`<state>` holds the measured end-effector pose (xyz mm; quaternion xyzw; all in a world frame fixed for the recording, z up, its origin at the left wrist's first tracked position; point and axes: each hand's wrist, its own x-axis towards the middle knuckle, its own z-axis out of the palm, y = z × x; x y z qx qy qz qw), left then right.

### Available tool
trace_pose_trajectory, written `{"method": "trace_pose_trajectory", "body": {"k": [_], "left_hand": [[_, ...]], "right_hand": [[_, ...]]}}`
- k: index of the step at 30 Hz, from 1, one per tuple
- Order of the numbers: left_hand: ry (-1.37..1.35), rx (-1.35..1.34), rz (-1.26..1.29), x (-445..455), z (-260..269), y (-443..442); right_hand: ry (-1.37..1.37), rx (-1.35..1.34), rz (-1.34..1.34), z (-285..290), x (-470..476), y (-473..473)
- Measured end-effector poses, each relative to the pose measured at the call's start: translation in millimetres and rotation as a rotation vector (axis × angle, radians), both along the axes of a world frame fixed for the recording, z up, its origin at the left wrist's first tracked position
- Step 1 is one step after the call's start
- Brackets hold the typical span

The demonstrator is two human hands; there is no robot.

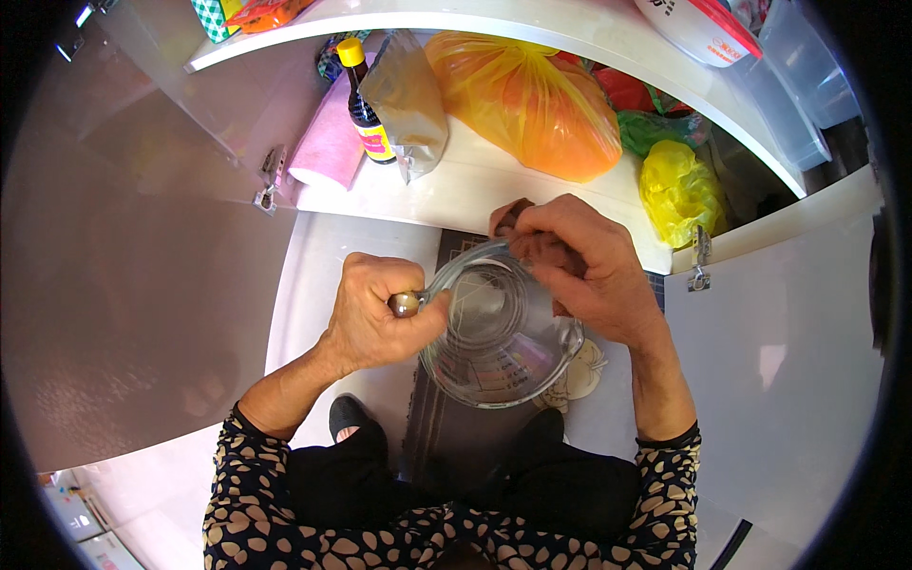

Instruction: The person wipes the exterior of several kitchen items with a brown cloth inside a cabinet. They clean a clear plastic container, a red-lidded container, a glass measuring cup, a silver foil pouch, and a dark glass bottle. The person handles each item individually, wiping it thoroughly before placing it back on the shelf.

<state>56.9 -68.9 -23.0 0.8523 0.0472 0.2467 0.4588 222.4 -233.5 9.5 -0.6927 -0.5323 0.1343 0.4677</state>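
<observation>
A clear glass measuring jug [484, 356] with printed marks hangs upright above the floor, its mouth facing up. My left hand [381, 306] is closed around its handle side, the thumb over the rim. A shiny rounded end [405, 304] shows in that fist; whether it belongs to the handle I cannot tell. My right hand [595, 263] pinches a bunched brown cloth [510, 215] at the jug's far right rim. Part of the cloth dips inside the rim, and the fingers hide the rest of it.
Before me is an open cabinet, its lower shelf [399, 201] holding a yellow-capped bottle [370, 121], a foil pouch [410, 100], a pink roll [324, 142], an orange plastic bag [527, 107] and a yellow bag [677, 189]. Doors stand open left [142, 285] and right [769, 385].
</observation>
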Motion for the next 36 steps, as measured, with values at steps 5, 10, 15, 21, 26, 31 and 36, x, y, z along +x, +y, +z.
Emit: {"method": "trace_pose_trajectory", "body": {"k": [5, 10, 15, 21, 26, 31, 36], "left_hand": [[-0.043, 0.069, -0.027, 0.6, 5.5, -5.5], [-0.108, 0.122, 0.046, -0.2, 7.9, -5.4], [-0.101, 0.105, 0.158, 0.8, 8.6, -4.1], [-0.069, 0.123, 0.235, 2.5, 4.2, 4.3], [-0.055, 0.017, 0.407, -0.2, -1.3, 12.3], [-0.141, 0.194, 0.474, 7.3, 2.7, 7.8], [-0.259, 0.327, 0.342, 5.4, 0.1, 8.5]], "right_hand": [[-0.348, 0.053, 0.053, 4.0, -7.7, 8.3], [0.044, 0.034, -0.053, -22.1, -0.7, 1.9], [0.516, -0.1, -0.091, -45.6, 0.9, -6.8], [0.703, -0.25, -0.065, -47.5, 1.4, -16.7], [1.132, -0.078, -0.071, -32.7, -6.4, -25.8], [0.988, 0.138, -0.19, -31.4, 3.9, 0.3], [0.949, -0.077, -0.034, -38.9, 9.3, 10.2]]}}
